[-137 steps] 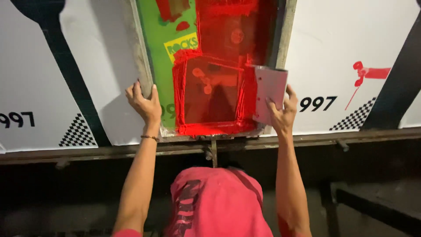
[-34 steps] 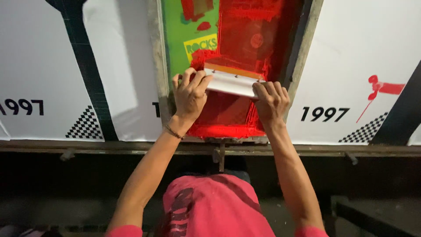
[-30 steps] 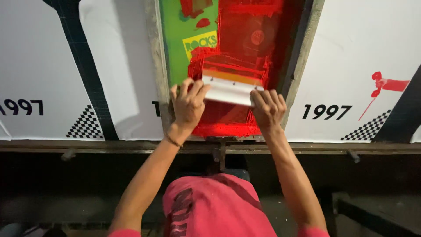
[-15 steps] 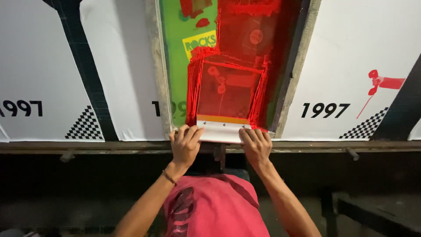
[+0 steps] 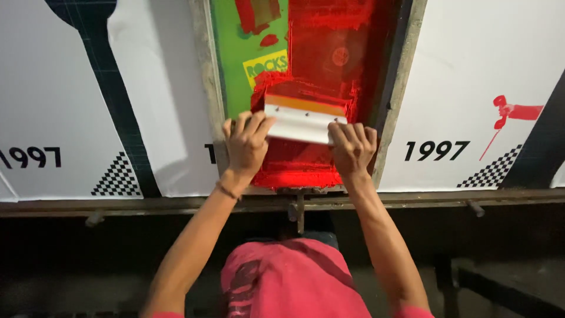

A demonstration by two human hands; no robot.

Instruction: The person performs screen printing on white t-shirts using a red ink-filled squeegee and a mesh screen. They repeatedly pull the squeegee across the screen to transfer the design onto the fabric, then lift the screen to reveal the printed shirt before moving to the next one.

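While both hands grip it, the pale wooden squeegee with an orange blade edge point(image 5: 305, 119) lies across the red-inked mesh of the metal-framed printing screen point(image 5: 406, 88), held wide for even pressure; left hand point(image 5: 246, 144) fingers curl over one end; right hand point(image 5: 352, 148) fingers over the other; half a second earlier it sat at the near frame edge, now further up; white printed sheets point(image 5: 482, 88) flank the tabletop.

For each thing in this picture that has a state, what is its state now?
Squeegee: gripped at both ends, resting on the screen.
Left hand: closed on the squeegee's left end.
Right hand: closed on its right end.
Screen: lying flat, coated with wet red ink.
White sheets: flat, already printed.
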